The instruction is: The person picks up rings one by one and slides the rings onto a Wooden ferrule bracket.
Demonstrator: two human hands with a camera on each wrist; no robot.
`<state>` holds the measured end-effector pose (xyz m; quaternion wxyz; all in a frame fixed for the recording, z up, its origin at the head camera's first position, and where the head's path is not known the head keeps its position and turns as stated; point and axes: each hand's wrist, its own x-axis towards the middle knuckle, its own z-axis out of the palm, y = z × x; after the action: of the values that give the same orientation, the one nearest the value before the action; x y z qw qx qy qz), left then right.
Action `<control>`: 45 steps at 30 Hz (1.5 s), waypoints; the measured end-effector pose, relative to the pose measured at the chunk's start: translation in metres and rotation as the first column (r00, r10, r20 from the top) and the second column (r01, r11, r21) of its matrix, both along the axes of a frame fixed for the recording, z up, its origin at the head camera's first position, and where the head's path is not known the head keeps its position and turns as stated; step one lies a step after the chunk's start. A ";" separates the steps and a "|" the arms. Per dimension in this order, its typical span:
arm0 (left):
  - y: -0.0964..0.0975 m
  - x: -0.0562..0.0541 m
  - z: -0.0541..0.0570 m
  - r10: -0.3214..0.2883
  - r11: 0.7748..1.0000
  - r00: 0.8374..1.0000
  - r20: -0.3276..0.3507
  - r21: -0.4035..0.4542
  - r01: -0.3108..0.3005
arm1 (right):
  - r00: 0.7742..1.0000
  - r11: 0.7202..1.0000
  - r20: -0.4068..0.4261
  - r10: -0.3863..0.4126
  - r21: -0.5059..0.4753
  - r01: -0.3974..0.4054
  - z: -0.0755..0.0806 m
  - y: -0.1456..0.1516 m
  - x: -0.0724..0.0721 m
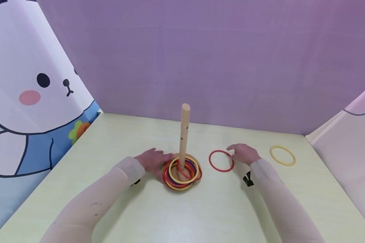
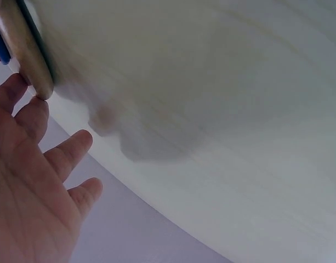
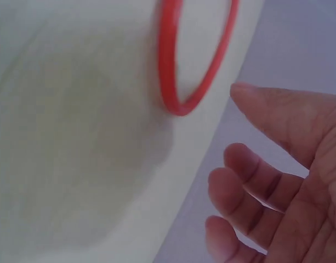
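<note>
A wooden peg (image 1: 184, 135) stands upright on a round wooden base (image 1: 196, 158). Red, yellow and blue rings (image 1: 171, 184) lie stacked loosely around its foot. My left hand (image 1: 153, 162) is at the left side of this stand, its fingers spread. In the left wrist view, fingertips (image 2: 33, 112) touch the rim of the base. To the right of the stand, a single red ring (image 1: 221, 171) lies on the table. Just past its right edge hovers my right hand (image 1: 244, 153), fingers loosely bent and holding nothing. The right wrist view shows the red ring (image 3: 168, 60) apart from the thumb (image 3: 272, 104).
A lone yellow ring (image 1: 287, 164) lies farther right on the pale table (image 1: 197, 216). Behind the table's far edge rises a purple backdrop (image 1: 207, 67). A panel with a cartoon animal (image 1: 15, 74) borders the left side, and another light panel (image 1: 353, 152) the right.
</note>
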<state>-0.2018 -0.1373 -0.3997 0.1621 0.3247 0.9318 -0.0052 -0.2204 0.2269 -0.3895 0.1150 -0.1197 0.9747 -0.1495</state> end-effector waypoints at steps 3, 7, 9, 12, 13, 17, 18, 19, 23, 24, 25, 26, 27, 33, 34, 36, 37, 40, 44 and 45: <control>0.000 0.001 -0.001 -0.002 1.000 1.000 0.002 0.005 0.002 | 1.000 1.000 0.024 -0.011 0.004 0.011 -0.005 0.000 -0.001; 0.001 0.001 0.000 -0.011 1.000 1.000 -0.004 0.007 0.011 | 0.999 1.000 0.032 -0.029 0.006 0.029 -0.010 0.002 -0.003; 0.000 0.001 0.000 -0.010 1.000 1.000 -0.006 0.005 0.011 | 0.999 0.999 0.034 -0.037 0.002 0.037 -0.011 0.002 -0.003; -0.001 0.000 -0.001 -0.004 1.000 1.000 0.001 0.002 0.004 | 0.998 0.999 0.042 -0.040 -0.003 0.040 -0.012 0.002 -0.003; -0.001 0.000 0.000 -0.003 1.000 1.000 0.004 0.002 0.003 | 0.998 0.999 0.043 -0.040 -0.006 0.040 -0.013 0.002 -0.003; -0.001 -0.002 0.001 -0.005 1.000 1.000 0.006 -0.004 0.005 | 0.998 0.999 0.048 -0.041 -0.020 0.042 -0.014 0.000 0.000; -0.001 -0.002 0.001 -0.004 1.000 1.000 0.007 -0.008 0.004 | 0.998 0.999 0.051 -0.044 -0.025 0.045 -0.015 0.000 0.001; -0.001 -0.003 0.002 -0.004 1.000 1.000 0.010 -0.012 0.004 | 0.997 0.998 0.053 -0.047 -0.031 0.049 -0.016 0.000 0.001; -0.002 -0.003 0.003 -0.008 1.000 1.000 0.015 -0.010 0.008 | 0.995 0.995 0.074 -0.061 -0.069 0.066 -0.020 -0.001 0.001; -0.002 -0.002 0.003 -0.007 1.000 1.000 0.016 -0.009 0.007 | 0.994 0.994 0.084 -0.069 -0.084 0.076 -0.021 -0.001 0.001; -0.002 -0.002 0.003 -0.008 1.000 1.000 0.014 -0.010 0.008 | 0.993 0.991 0.095 -0.073 -0.100 0.083 -0.022 0.000 0.000; -0.002 -0.002 0.004 -0.009 1.000 1.000 0.014 -0.008 0.009 | 0.991 0.989 0.109 -0.078 -0.117 0.091 -0.023 0.000 0.000; -0.002 -0.002 0.004 -0.007 1.000 1.000 0.015 -0.008 0.007 | 0.988 0.985 0.130 -0.087 -0.137 0.105 -0.024 -0.001 0.000; -0.004 -0.002 0.002 -0.015 1.000 1.000 0.013 0.001 0.015 | 0.974 0.970 0.195 -0.112 -0.192 0.150 -0.025 -0.002 0.001; -0.004 -0.002 0.002 -0.019 1.000 1.000 0.011 0.001 0.019 | 0.974 0.970 0.195 -0.114 -0.191 0.152 -0.025 -0.002 0.001; -0.004 -0.003 0.001 -0.025 1.000 1.000 0.006 -0.004 0.025 | 0.976 0.971 0.190 -0.107 -0.190 0.144 -0.025 -0.002 0.001; -0.004 -0.004 0.001 -0.028 1.000 1.000 0.004 -0.010 0.028 | 0.976 0.971 0.189 -0.109 -0.189 0.145 -0.025 -0.002 0.001; -0.004 -0.005 0.000 -0.030 0.999 1.000 0.000 -0.014 0.030 | 0.973 0.969 0.197 -0.119 -0.192 0.158 -0.026 -0.001 0.001; -0.005 -0.006 -0.001 -0.027 0.999 1.000 -0.006 -0.022 0.027 | 0.966 0.959 0.218 -0.139 -0.213 0.186 -0.026 0.000 0.000; -0.005 -0.007 -0.001 -0.028 0.999 1.000 -0.007 -0.022 0.028 | 0.964 0.955 0.222 -0.144 -0.224 0.195 -0.025 0.001 0.000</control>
<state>-0.2086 -0.1424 -0.4012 0.1621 0.3359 0.9276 -0.0187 -0.2200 0.2274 -0.4149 0.1851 -0.0326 0.9387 -0.2891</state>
